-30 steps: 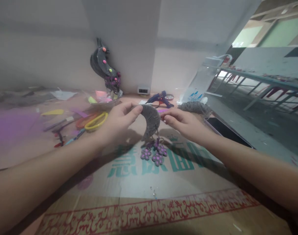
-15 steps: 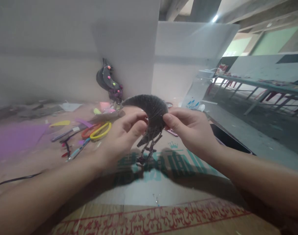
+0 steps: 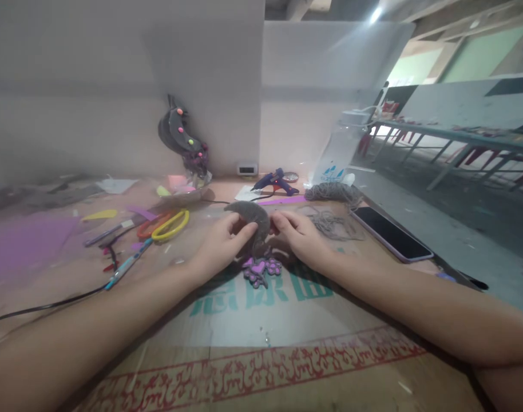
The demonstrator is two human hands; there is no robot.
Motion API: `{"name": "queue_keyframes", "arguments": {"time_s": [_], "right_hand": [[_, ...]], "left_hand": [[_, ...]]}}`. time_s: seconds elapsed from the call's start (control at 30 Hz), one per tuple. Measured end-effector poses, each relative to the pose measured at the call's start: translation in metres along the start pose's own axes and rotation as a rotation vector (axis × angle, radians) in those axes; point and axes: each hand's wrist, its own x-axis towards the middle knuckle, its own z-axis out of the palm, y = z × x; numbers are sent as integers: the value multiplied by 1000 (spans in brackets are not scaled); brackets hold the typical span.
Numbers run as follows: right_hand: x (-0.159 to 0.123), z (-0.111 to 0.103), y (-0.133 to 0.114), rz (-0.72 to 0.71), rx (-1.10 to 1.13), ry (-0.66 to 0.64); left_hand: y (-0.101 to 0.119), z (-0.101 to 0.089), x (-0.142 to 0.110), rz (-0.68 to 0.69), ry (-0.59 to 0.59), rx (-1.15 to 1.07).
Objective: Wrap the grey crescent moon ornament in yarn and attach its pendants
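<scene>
A crescent moon wrapped in grey yarn stands low over the plastic sheet on the table, its curved tip pointing left. My left hand pinches its inner side between thumb and fingers. At the outer right edge, my right hand is closed, its fingertips against the crescent; the exact contact is partly hidden. Below the crescent hang grey and purple paw-print charms, which rest on or just above the sheet. Grey yarn lies loose in strands to the right of my right hand.
Behind are a glue gun, a yarn skein, a small display and a water bottle. A phone lies right. Left are scissors, a blue pen-like tool, purple sheet and a decorated crescent by the wall.
Both hands have lowered the crescent toward the table and away from me. It has turned, so the purple faces of the charms now show.
</scene>
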Motion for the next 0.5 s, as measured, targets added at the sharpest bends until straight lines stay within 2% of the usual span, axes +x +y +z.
{"name": "queue_keyframes", "arguments": {"time_s": [0.1, 0.2, 0.5], "right_hand": [[-1, 2, -1, 87, 73, -26], [-2, 5, -3, 138, 126, -64], [0, 5, -3, 154, 26, -45]], "left_hand": [[-3, 1, 1, -48, 60, -3], [-2, 0, 0, -49, 59, -30], [-2, 0, 0, -63, 86, 88]]}}
